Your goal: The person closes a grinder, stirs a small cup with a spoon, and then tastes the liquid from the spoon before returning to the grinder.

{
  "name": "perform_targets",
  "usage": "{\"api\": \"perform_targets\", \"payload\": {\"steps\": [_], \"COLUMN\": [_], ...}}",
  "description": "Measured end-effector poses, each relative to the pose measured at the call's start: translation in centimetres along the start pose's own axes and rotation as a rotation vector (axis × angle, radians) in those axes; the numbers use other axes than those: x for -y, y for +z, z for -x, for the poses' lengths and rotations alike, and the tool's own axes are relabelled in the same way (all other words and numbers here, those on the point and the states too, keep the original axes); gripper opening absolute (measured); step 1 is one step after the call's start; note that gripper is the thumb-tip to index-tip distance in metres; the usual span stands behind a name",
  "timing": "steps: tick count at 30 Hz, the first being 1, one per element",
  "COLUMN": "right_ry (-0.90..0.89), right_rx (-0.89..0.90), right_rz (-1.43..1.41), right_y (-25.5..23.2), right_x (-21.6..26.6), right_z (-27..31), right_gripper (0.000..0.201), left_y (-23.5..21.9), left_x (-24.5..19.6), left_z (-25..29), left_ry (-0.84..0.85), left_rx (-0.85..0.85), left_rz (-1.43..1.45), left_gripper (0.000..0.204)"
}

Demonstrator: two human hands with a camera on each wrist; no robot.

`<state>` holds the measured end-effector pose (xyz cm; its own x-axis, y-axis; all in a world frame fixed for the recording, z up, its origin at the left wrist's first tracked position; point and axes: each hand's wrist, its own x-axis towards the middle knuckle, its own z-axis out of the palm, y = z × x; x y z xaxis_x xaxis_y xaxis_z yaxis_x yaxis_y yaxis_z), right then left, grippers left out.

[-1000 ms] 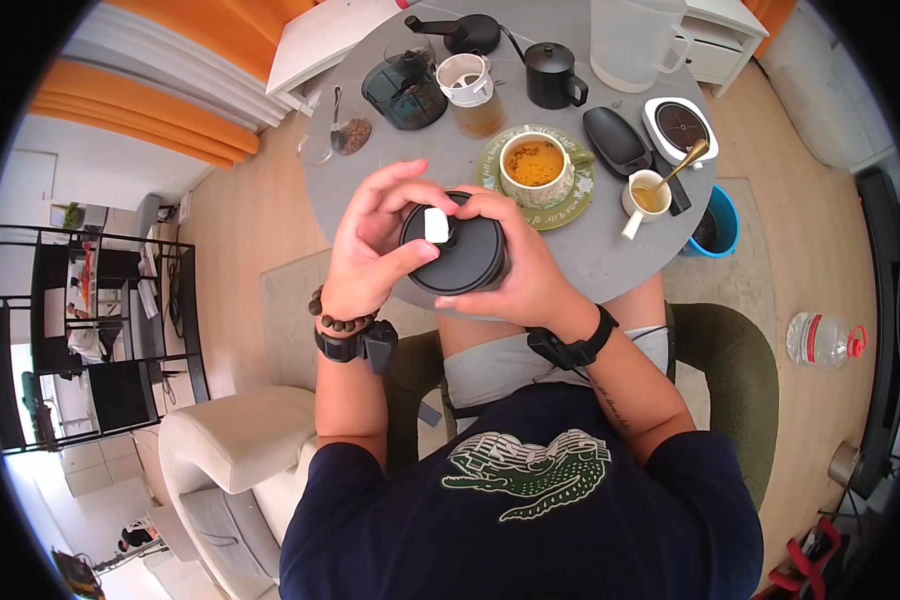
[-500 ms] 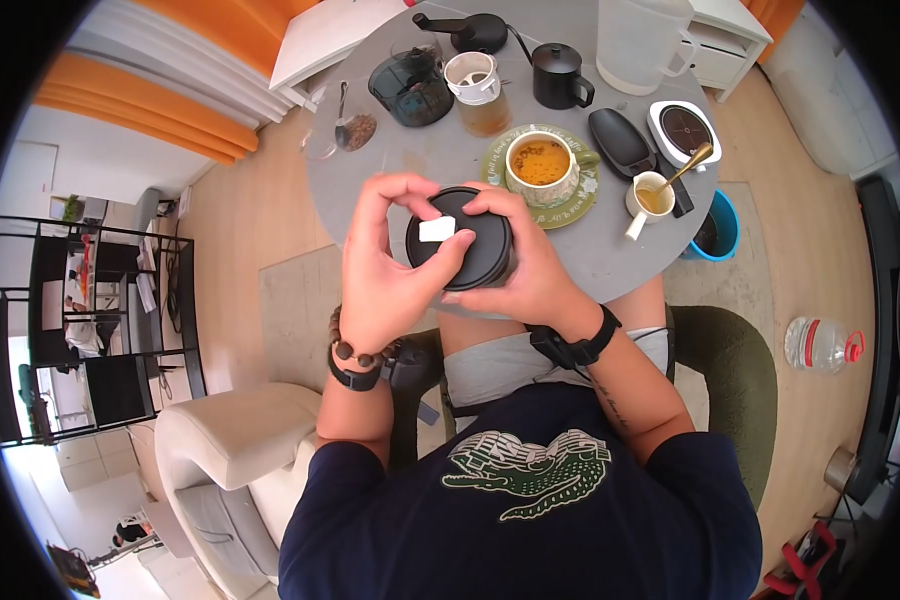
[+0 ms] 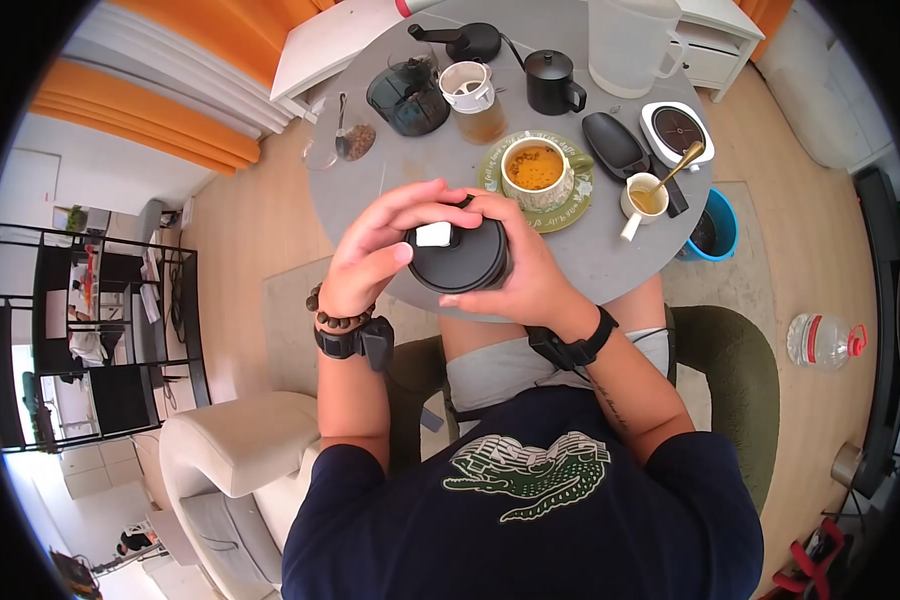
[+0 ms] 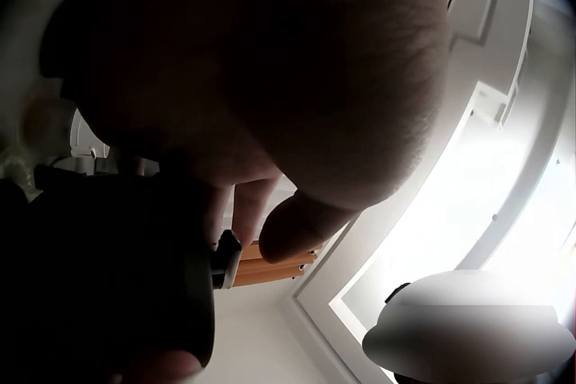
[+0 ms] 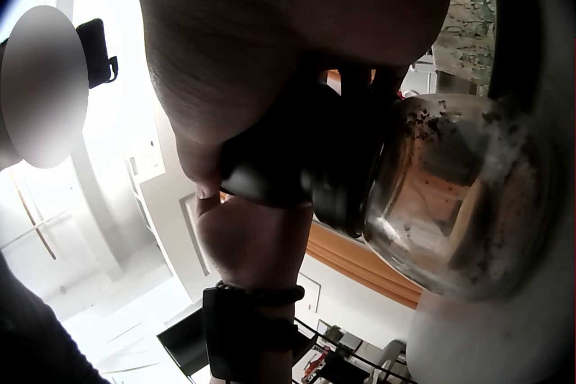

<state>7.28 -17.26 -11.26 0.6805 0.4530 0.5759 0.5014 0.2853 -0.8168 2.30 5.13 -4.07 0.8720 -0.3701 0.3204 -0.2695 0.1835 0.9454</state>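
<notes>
**Scraps of English on my green saucer, a crocodile on my shirt**

On the rim of my green saucer (image 3: 545,220), pale lettering runs around the edge. At its left I can make out "fall in love"; the rest is too small for me to read surely. My dark blue shirt (image 3: 520,552) carries 1 large crocodile emblem (image 3: 535,478), green with a pale outline, with white lined shapes above it; I can't read a brand name there. Along my right forearm (image 3: 638,395) runs 1 line of dark script (image 3: 611,404), too fine to read. The red label (image 3: 813,338) on the clear bottle (image 3: 802,342) shows me no legible words.
</notes>
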Motion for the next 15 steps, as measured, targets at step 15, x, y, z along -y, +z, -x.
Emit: {"api": "perform_targets", "payload": {"steps": [15], "right_ry": [0.008], "right_rx": [-0.004], "right_rz": [0.024], "right_y": [0.0], "right_x": [0.2], "right_z": [-0.1], "right_gripper": [0.091], "left_y": [-1.3], "left_x": [1.2], "left_z": [0.5], "left_ry": [-0.050], "left_rx": [-0.002], "left_rz": [-0.017], "left_gripper": [0.061]}}
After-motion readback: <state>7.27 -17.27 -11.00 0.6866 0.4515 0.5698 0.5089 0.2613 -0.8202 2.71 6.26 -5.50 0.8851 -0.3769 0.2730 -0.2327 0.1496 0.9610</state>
